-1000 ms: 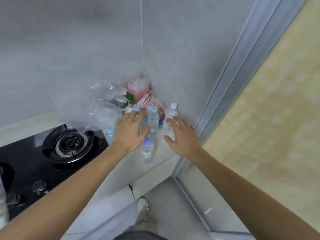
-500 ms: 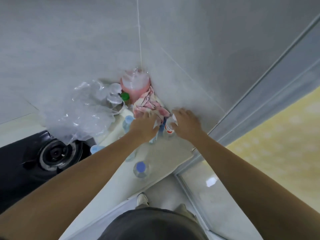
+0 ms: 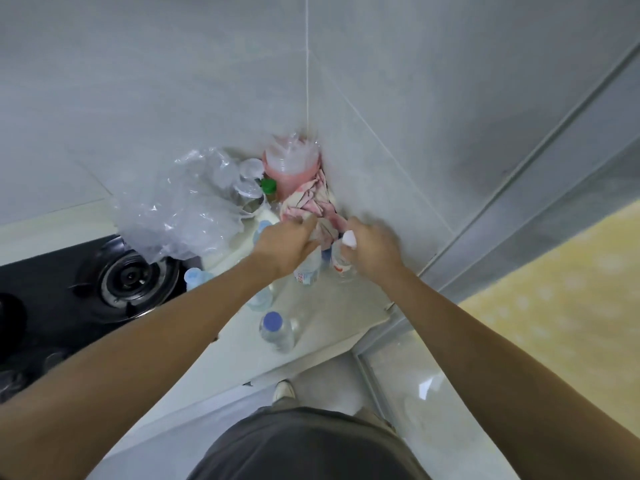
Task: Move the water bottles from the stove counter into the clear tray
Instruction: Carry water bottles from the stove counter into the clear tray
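Left hand (image 3: 289,245): curled over the top of a bottle (image 3: 308,268) in the far corner, gripping it.
Right hand (image 3: 372,249): wrapped round a white-capped bottle (image 3: 343,259) just right of the first.
Counter (image 3: 332,310): a blue-capped bottle (image 3: 277,330) stood near the edge; two more (image 3: 194,277) stood left, by the burner (image 3: 130,277).
Corner: pink cloth (image 3: 313,206), pink jug (image 3: 292,166), clear bag (image 3: 176,211).
Tray: out of sight.
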Available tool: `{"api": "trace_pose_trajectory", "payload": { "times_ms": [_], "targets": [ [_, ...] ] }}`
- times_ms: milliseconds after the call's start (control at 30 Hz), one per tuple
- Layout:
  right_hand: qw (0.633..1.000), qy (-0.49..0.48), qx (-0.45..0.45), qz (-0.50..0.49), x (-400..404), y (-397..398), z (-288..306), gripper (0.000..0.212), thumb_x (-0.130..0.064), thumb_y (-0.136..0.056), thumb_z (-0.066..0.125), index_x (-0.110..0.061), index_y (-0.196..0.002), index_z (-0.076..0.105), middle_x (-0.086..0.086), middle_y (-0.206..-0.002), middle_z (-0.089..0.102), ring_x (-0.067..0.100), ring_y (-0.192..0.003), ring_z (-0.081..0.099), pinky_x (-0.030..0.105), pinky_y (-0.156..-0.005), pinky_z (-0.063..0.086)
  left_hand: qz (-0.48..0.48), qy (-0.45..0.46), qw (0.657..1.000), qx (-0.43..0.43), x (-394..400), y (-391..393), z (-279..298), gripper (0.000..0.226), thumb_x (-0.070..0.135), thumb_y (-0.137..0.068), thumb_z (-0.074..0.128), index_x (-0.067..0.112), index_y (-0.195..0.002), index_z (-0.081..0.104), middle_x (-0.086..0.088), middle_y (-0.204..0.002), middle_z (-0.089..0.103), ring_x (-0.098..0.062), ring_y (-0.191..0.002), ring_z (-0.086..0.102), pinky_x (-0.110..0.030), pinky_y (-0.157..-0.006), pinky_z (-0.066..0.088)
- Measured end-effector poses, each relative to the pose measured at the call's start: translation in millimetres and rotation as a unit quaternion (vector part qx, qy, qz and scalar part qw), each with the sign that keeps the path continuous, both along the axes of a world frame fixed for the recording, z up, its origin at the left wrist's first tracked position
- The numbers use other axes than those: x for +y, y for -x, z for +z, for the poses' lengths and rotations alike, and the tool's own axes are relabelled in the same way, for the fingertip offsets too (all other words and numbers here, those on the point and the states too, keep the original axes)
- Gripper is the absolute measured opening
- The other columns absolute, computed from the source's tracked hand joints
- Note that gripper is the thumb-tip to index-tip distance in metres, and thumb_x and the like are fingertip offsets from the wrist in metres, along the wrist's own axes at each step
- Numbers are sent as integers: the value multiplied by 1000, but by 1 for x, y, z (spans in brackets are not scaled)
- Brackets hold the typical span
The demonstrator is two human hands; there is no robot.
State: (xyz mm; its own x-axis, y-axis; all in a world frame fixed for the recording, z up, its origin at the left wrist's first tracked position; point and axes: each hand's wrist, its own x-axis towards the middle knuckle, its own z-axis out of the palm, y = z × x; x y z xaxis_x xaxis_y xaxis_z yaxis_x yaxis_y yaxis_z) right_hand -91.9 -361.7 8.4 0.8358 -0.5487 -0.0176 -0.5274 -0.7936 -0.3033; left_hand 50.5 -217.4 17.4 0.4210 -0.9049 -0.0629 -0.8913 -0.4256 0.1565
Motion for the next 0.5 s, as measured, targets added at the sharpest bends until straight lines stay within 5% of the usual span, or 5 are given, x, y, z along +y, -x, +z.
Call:
{"api": "trace_pose_trajectory", "payload": {
  "times_ms": [200,500],
  "targets": [
    [991,-61,-118,22,12,0,60,31,-45,-87,72,-19,-100,61,10,-91,72,32,-84,66,32,-63,34,58,77,995,-16,19,23,68,39,47,-104,47,12,-122,48,-15,-101,65,-39,-89,64,-44,-68,52],
    [958,-61,-261,101,75,-7,150,31,-44,-79,73,-15,-88,63,0,-80,67,30,-81,62,37,-65,45,218,186,955,-72,132,54,165,42,53,-102,51,13,-114,52,-12,-91,63,-38,-84,59,-40,-65,42]
  ]
}}
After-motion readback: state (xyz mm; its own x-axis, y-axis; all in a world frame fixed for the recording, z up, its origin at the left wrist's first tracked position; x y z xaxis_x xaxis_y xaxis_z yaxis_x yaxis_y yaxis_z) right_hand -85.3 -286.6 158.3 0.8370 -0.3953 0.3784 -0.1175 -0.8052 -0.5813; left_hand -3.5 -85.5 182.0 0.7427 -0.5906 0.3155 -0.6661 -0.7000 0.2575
